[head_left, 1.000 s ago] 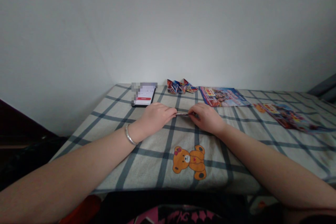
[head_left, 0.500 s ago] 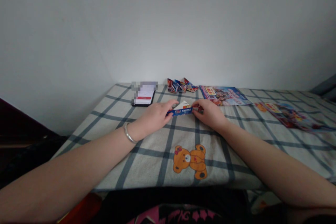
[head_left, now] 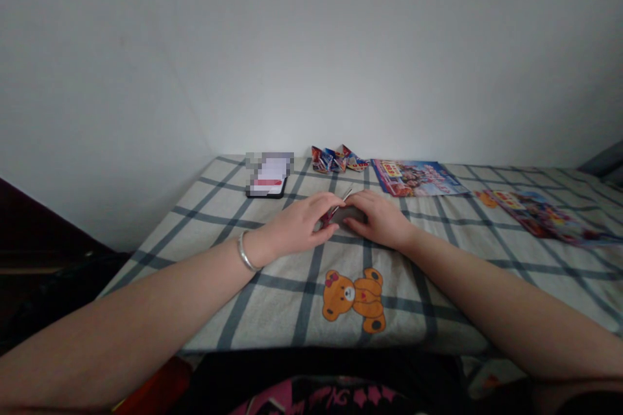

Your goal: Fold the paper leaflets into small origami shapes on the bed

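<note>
Pinches the small folded paper [head_left: 342, 210] at its left edge with left hand [head_left: 302, 224] thumb and forefinger, presses it flat under the closed fingers of right hand [head_left: 380, 220] on the checked sheet [head_left: 272, 298]; seemingly light, thin, crease-prone, best gripped at folded edges.

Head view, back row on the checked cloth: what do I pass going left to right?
Phone → cluster of folded paper shapes → colourful flyer → second flyer near the right edge. The paper piece at the fingers of the left hand and right hand lies nearer and overlaps this row, so it is left out.
</note>
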A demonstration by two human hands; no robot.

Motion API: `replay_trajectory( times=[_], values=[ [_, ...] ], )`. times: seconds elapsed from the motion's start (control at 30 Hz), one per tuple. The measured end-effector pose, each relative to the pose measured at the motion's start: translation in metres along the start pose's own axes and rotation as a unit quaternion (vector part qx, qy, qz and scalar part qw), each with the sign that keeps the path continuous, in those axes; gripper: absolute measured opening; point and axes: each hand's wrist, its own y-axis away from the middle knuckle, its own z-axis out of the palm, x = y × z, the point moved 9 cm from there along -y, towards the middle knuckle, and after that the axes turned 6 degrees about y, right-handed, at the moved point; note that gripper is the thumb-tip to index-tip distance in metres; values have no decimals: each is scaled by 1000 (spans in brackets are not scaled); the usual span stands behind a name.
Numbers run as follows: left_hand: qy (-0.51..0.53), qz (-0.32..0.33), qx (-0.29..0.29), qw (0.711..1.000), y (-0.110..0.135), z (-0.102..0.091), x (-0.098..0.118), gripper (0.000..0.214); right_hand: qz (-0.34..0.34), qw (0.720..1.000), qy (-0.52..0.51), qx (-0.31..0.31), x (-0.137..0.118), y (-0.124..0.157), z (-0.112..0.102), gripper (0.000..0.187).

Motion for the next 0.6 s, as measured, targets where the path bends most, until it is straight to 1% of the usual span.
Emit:
replay_trajectory(
  times=[0.1,0.17,0.3,0.37,0.43,0.5,0.6],
  values=[
    [13,47,7,999,2,-4,10,37,19,997,-74,12,6,1,-3,16],
    [20,62,9,998,3,-4,12,35,22,993,-115,4,8,3,-2,21],
    [2,42,4,999,1,1,5,27,14,985,-170,-23,10,4,2,41],
    [-23,29,-2,999,-1,5,1,27,3,982,-187,-26,7,4,2,47],
    [-53,21,-9,998,-2,8,-1,28,1,981,-189,-32,5,3,4,49],
    [-90,14,-9,996,-2,8,-3,28,14,985,-167,-39,4,2,6,48],
    [-150,14,22,988,-3,1,0,34,24,994,-102,-40,1,0,8,39]
  ],
)
